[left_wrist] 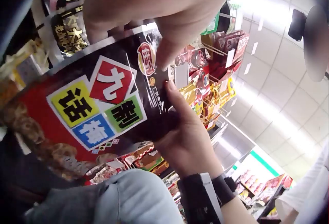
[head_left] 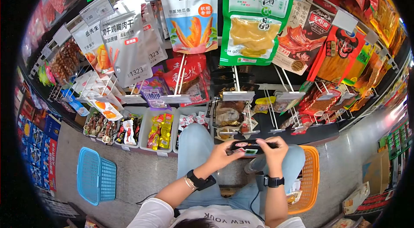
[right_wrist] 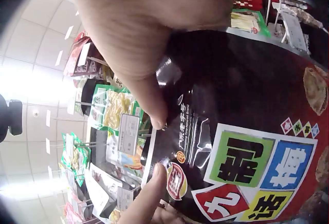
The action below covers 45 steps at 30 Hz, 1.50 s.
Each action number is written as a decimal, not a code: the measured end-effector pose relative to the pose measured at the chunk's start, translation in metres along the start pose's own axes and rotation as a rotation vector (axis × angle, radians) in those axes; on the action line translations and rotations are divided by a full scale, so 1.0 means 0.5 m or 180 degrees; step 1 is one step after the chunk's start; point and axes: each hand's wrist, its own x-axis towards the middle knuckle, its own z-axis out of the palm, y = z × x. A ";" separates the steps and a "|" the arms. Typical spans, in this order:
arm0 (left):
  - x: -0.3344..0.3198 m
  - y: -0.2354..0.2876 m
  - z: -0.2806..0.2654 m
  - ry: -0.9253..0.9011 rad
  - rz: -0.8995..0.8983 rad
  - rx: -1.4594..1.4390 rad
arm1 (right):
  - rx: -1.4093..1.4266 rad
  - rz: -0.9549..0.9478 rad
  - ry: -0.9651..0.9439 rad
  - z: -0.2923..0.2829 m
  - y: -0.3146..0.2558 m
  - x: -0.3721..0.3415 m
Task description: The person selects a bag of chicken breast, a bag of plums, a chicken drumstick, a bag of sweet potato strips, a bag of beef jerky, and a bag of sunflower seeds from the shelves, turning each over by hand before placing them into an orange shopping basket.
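Observation:
Both hands hold one black and red snack bag [head_left: 250,147] above the person's knees. At its left end, the left hand [head_left: 222,155] grips the bag, thumb on the printed face. The right hand [head_left: 274,149] pinches the other end. In the left wrist view, the bag [left_wrist: 97,100] shows coloured squares with large characters, with the left hand [left_wrist: 149,8] over its top edge and the right hand [left_wrist: 187,142] at the far end. In the right wrist view, both thumbs lie near the edge of the bag [right_wrist: 205,116], beside a round red logo.
Racks of hanging snack bags [head_left: 194,21] with price tags stand ahead. Below are grey bins [head_left: 147,129] of small packets. A blue basket [head_left: 97,176] sits on the floor at left, and an orange basket [head_left: 311,176] holding packets is beside the right leg.

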 end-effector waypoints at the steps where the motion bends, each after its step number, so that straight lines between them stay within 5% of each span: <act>1: 0.002 -0.014 -0.010 -0.0256 -0.0217 0.0271 | -0.0051 0.0042 0.0146 -0.003 -0.007 0.015; 4: 0.012 -0.028 -0.002 -0.0158 -0.0070 0.0843 | -0.0204 -0.0251 0.0338 -0.015 0.012 0.072; 11: 0.082 -0.030 0.034 -0.0474 -0.0020 0.0385 | -0.0113 -0.0462 0.0820 -0.026 -0.004 0.200; 19: 0.148 -0.041 0.063 0.0541 0.0140 0.0030 | 0.0201 -0.0553 0.0800 -0.008 -0.005 0.269; 27: 0.193 -0.036 0.060 0.0951 0.0406 0.0134 | -0.0142 -0.0552 0.0765 0.016 -0.031 0.308; 45: 0.234 -0.092 0.081 0.1247 0.0459 0.0433 | -0.0125 -0.0750 0.0903 0.001 0.018 0.337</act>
